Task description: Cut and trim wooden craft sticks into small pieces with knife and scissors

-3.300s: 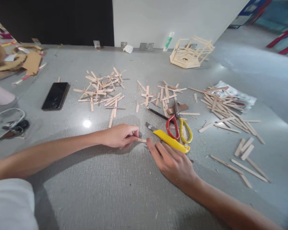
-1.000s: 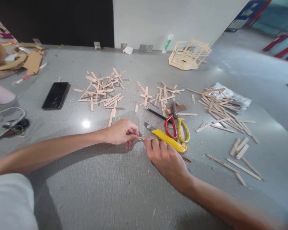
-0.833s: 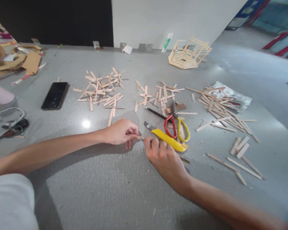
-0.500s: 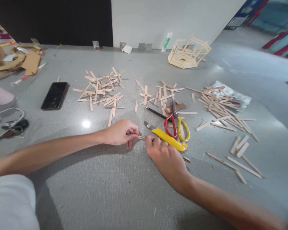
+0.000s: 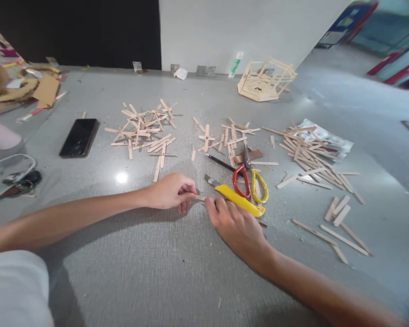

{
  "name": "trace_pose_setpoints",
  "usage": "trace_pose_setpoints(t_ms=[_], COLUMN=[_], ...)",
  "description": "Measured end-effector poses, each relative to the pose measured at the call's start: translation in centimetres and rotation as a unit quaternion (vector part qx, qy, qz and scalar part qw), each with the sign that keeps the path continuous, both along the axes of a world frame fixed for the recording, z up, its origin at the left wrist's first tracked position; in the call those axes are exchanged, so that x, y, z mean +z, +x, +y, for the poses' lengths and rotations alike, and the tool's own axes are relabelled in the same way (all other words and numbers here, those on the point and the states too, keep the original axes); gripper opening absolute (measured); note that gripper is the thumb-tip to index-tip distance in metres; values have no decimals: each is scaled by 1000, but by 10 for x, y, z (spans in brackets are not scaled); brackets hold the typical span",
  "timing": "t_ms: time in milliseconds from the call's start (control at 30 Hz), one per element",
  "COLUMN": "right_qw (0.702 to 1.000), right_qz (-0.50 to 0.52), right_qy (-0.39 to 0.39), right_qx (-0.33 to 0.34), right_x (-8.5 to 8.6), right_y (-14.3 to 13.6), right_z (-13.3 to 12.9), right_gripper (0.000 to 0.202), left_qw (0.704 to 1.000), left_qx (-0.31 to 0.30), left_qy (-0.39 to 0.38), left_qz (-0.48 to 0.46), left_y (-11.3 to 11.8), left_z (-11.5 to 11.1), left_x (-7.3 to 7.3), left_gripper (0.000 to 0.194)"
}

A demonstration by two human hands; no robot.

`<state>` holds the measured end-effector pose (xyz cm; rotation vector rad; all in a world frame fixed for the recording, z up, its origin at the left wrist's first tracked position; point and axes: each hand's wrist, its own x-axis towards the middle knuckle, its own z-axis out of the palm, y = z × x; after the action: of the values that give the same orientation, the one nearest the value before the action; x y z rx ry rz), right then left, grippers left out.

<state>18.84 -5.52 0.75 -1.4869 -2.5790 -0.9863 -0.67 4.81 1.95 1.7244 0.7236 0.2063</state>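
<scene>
My left hand (image 5: 173, 190) is closed, thumb and fingertips pinching a thin wooden craft stick (image 5: 200, 198) just above the table. Close on its right, my right hand (image 5: 236, 222) is closed palm down, with its fingertips at the stick's other end. A slim metallic tool (image 5: 263, 225) pokes out behind that hand; most of it is hidden under the palm. Just beyond my right knuckles lies a yellow box cutter (image 5: 240, 200) with its blade out. Scissors (image 5: 250, 181) with one red and one yellow handle rest against it, beside a black pen (image 5: 221, 162).
Loose craft sticks lie in piles at the left (image 5: 146, 127) and right (image 5: 313, 154). A stick-built frame (image 5: 266, 84) and a glue tube (image 5: 236, 64) stand by the back wall. A phone (image 5: 79, 138), a cable (image 5: 20, 156) and cardboard scraps (image 5: 46, 91) are at left.
The view has shifted slightly. The metallic end behind my right hand looks turned and shows less. A little more of the stick shows between my hands, which keep nearly the same place.
</scene>
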Motion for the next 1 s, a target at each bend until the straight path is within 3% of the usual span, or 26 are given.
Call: trace_pose_setpoints(t_ms=[400, 733, 1000], right_qw=[1000, 997, 996], right_qz=[5, -55, -51], right_qy=[-13, -59, -35], right_qx=[-14, -5, -66], right_x=[-4, 7, 2], right_y=[0, -2, -12], right_z=[0, 8, 0], right_gripper=[20, 20, 23], left_qw=[999, 998, 999], left_qx=[-11, -27, -16], left_qy=[-25, 49, 34], left_qz=[-17, -2, -3], left_y=[0, 2, 4], left_z=[2, 0, -1], left_x=[-5, 1, 0], left_gripper=[21, 24, 23])
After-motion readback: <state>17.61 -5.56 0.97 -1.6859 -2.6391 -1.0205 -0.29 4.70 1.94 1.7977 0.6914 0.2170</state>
